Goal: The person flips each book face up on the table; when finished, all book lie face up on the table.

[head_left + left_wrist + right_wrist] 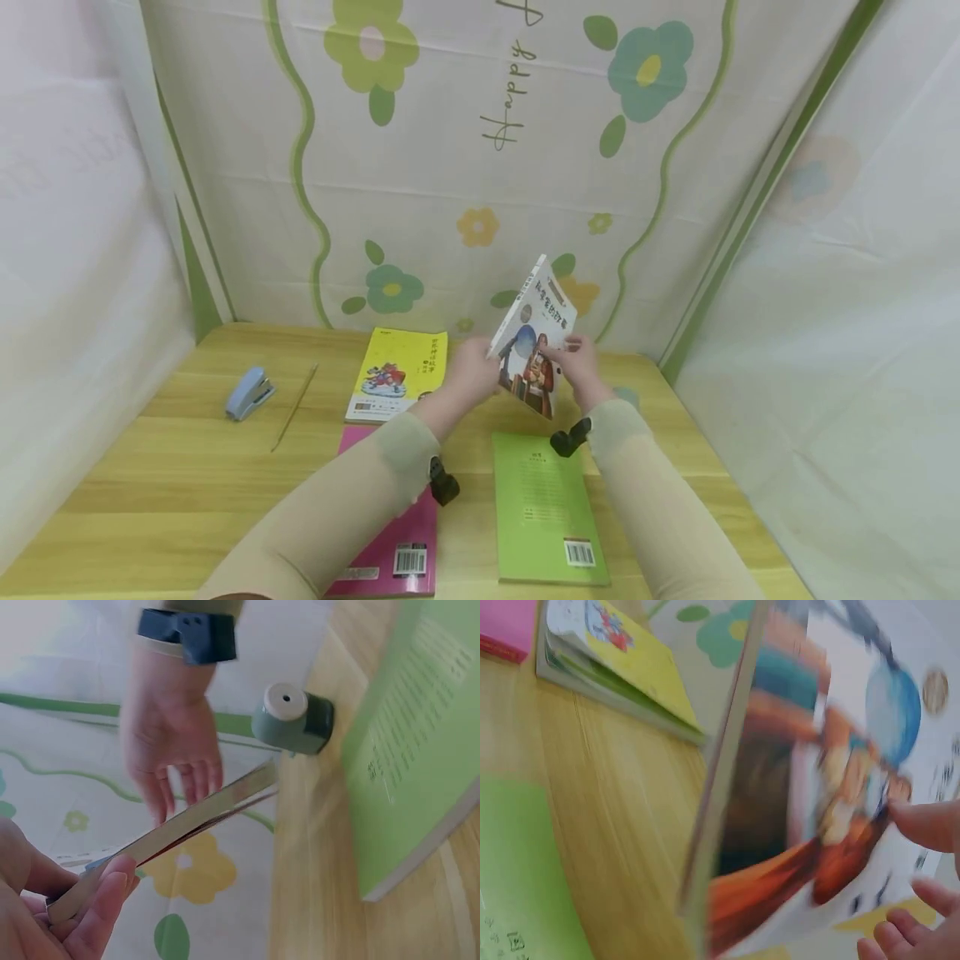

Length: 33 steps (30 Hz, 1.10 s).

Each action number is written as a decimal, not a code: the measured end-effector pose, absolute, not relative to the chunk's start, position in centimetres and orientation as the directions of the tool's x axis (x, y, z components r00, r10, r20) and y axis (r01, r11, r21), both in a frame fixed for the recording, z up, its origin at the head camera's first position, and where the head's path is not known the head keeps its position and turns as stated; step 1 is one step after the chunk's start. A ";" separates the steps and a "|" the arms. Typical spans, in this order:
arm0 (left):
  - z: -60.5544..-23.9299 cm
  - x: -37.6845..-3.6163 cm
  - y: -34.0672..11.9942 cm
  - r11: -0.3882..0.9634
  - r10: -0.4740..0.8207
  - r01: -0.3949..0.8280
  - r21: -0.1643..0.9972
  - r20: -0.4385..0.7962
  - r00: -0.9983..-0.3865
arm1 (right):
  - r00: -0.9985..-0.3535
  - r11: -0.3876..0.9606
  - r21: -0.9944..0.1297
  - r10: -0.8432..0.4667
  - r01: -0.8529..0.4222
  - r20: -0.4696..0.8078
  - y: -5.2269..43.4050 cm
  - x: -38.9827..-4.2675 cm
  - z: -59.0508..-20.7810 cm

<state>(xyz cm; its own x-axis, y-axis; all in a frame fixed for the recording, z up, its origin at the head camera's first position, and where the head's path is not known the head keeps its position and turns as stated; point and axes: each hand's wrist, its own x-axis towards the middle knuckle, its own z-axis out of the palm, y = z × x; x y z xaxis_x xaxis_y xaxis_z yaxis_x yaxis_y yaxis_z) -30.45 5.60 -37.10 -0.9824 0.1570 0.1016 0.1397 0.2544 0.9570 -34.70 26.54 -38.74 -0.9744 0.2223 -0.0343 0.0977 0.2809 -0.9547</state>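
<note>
A white storybook (536,350) with illustrated figures on its cover is held tilted above the table. My left hand (474,371) grips it by the spine side, thumb and fingers on either face in the left wrist view. My right hand (583,371) is at the opposite edge, its thumb against the cover. In the right wrist view the other fingers (907,930) are loosely spread and do not wrap the book. Below lies a green book (547,508), barcode side up. A yellow book (397,371) and a pink book (397,542) lie to the left.
A blue stapler (250,393) and a thin pencil-like stick (294,408) lie on the left of the wooden table (187,483). A small green device with a round white top (289,712) stands near the back right. Printed cloth (420,167) encloses the table.
</note>
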 end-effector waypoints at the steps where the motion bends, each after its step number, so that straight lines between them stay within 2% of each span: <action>1: -37.1 -30.4 5.5 0.227 0.157 0.127 0.966 0.093 -0.983 | -0.969 0.255 -0.959 0.240 0.126 -0.063 27.0 -34.8 -39.0; 4: -37.1 -30.5 5.4 0.161 0.159 0.100 0.982 0.074 -0.984 | -0.963 0.190 -0.963 0.223 0.193 -0.149 28.2 -34.8 -39.7; 8: -37.2 -30.6 5.4 0.104 0.153 0.058 0.993 0.042 -0.987 | -0.974 0.080 -0.971 0.060 0.224 -0.219 29.2 -34.7 -40.2; 12: -37.3 -30.7 5.3 0.046 0.147 -0.002 0.999 -0.008 -0.989 | -0.968 -0.054 -0.975 -0.142 0.215 -0.205 29.7 -34.6 -40.2; 15: -37.5 -31.0 5.2 0.004 0.142 -0.036 0.999 -0.036 -0.989 | -0.962 -0.101 -0.976 -0.215 0.194 -0.169 29.9 -34.5 -40.1; 26: -39.5 -32.7 4.6 -0.142 0.139 -0.161 0.977 -0.142 -0.980 | -0.970 -0.106 -0.978 -0.183 0.181 -0.159 30.4 -34.6 -40.8; 33: -39.9 -33.0 4.7 -0.213 0.147 -0.238 0.948 -0.210 -0.967 | -0.963 -0.103 -0.980 -0.227 0.171 -0.144 30.9 -33.7 -40.4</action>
